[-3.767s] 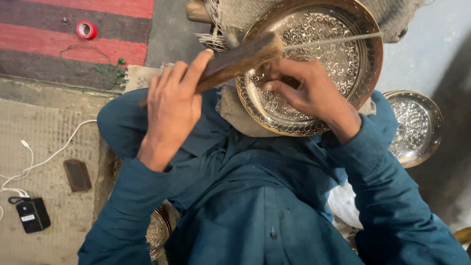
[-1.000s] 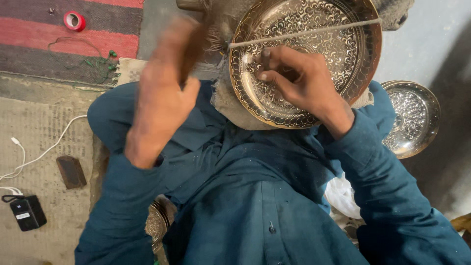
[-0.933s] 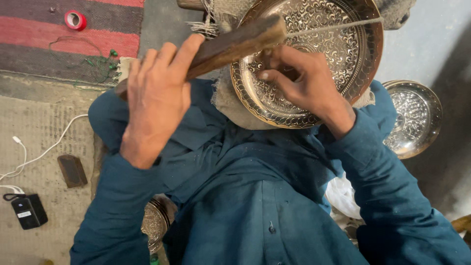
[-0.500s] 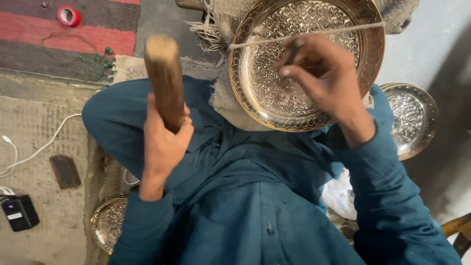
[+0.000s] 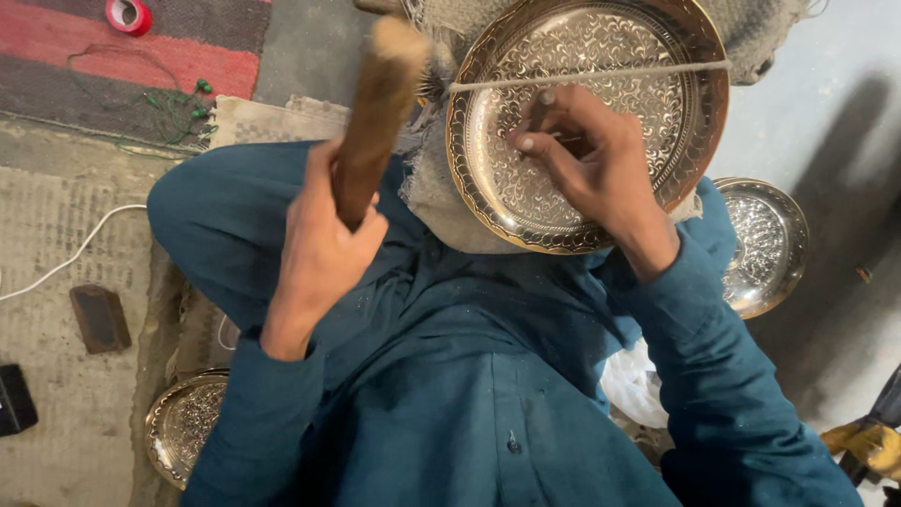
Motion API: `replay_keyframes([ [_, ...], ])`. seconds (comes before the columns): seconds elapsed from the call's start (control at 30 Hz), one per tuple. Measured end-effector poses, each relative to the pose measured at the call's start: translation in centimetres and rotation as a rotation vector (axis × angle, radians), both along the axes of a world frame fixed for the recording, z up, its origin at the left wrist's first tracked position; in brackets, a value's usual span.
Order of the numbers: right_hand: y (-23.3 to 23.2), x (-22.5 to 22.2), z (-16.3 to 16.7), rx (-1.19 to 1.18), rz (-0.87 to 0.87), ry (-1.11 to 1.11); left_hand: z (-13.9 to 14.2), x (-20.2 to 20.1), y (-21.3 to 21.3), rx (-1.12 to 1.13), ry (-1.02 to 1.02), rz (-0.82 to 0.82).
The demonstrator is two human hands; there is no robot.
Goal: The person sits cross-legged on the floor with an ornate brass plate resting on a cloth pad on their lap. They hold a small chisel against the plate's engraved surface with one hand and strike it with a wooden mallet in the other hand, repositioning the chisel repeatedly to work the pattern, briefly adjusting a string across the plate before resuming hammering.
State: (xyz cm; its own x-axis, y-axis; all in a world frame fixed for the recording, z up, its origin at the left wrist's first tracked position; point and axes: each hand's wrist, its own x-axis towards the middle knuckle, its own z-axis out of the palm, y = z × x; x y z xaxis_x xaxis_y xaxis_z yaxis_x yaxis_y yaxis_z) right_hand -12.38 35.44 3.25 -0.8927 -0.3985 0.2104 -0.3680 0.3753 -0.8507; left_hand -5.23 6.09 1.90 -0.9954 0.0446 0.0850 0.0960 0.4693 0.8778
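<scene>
On the lap rests a brass plate (image 5: 601, 202); left hand (image 5: 324, 249) grips a raised wooden mallet (image 5: 375, 108); right hand (image 5: 587, 160) pinches a thin tool (image 5: 542, 105) against it.

The raised wooden mallet (image 5: 375, 113) blocks the approach from the plate's left. A taut string (image 5: 601, 75) crosses the engraved brass plate (image 5: 657, 56), barring its upper part. The right hand (image 5: 587, 160) covers the centre. Lower-left plate surface lies open; grey floor (image 5: 826, 113) beyond is free.
</scene>
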Motion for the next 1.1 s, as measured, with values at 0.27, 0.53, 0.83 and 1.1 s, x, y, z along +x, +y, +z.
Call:
replay_keyframes([
  [0.27,-0.1,-0.2,-0.2,-0.083,-0.003,-0.078,4.2,-5.1,0.8,-0.549,0.258,-0.120],
  [0.53,0.2,-0.5,-0.6,-0.045,0.024,-0.005,6.3,-7.3,2.0,-0.362,0.385,-0.262],
  [0.83,-0.1,-0.3,-0.1,0.002,-0.030,-0.004,5.8,-7.3,1.7,-0.813,0.496,-0.187],
  [1.1,-0.2,0.1,-0.1,-0.014,-0.089,-0.142,4.7,-7.6,1.5,-0.685,0.574,-0.157],
])
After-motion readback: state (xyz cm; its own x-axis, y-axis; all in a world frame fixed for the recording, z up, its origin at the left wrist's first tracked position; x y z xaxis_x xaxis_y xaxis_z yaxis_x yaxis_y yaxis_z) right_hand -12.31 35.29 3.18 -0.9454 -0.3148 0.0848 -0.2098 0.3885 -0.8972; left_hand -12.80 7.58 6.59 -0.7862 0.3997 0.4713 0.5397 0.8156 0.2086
